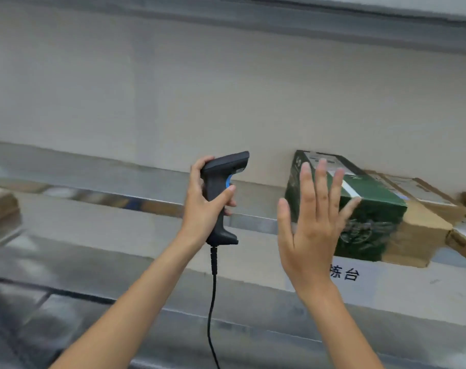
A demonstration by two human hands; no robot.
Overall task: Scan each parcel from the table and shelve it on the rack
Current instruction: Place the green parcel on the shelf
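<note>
A plain beige wall (173, 89) fills the background. A grey beam (226, 12) runs along its top. Lighting is even and diffuse.

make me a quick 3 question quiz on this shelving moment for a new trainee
1. True or false: the left hand grips the scanner.
2. Which parcel is the right hand in front of? A) green box B) brown carton C) white bag
3. Fill in: the right hand's fingers are ____ (spread or curled).

Key
1. True
2. A
3. spread; whether it touches the box cannot be told.
</note>
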